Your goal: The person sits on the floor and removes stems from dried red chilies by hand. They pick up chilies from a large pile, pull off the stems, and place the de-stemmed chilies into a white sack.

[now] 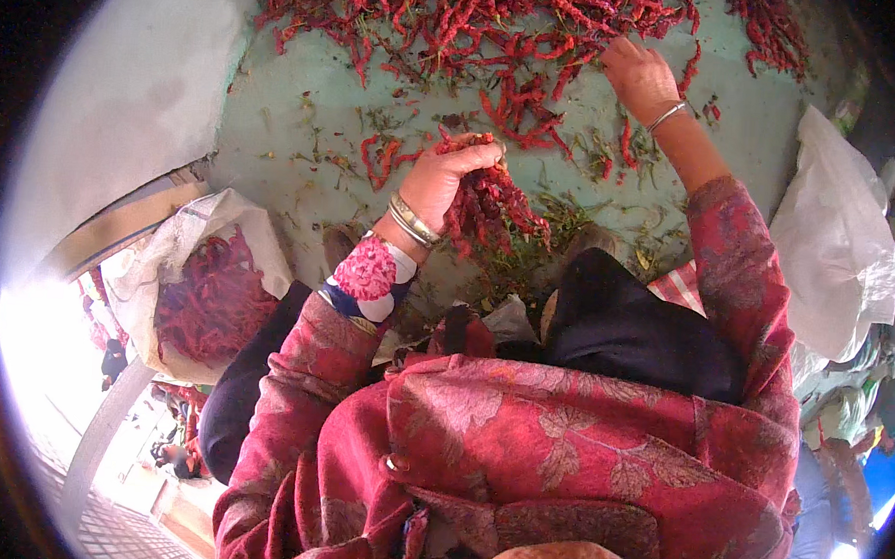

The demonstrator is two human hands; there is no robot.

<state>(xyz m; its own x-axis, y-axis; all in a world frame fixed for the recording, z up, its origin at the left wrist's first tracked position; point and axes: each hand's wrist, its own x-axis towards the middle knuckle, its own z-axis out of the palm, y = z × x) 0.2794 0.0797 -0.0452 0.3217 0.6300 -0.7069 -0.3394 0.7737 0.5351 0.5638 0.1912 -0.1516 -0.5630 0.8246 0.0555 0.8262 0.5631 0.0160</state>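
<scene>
My left hand (pixel 452 167), with metal bangles at the wrist, is closed around a bunch of dried red chilli peppers (pixel 495 207) hanging from the fist over scattered stems. My right hand (pixel 636 74) reaches forward to the near edge of a large heap of dried red chillies (pixel 459 18) on the pale green surface. Its fingertips are at the chillies; whether they pinch one cannot be told. Between the hands lies a small loose cluster of chillies (pixel 526 118), with more single pods around it.
Green stems and leaf bits (pixel 562 217) litter the surface near my feet. An open white sack of red chillies (pixel 214 299) stands at the left, beside a cardboard edge (pixel 120 220). At the right lies a white plastic sack (pixel 831 244); another chilli bunch (pixel 772 39) is at the upper right.
</scene>
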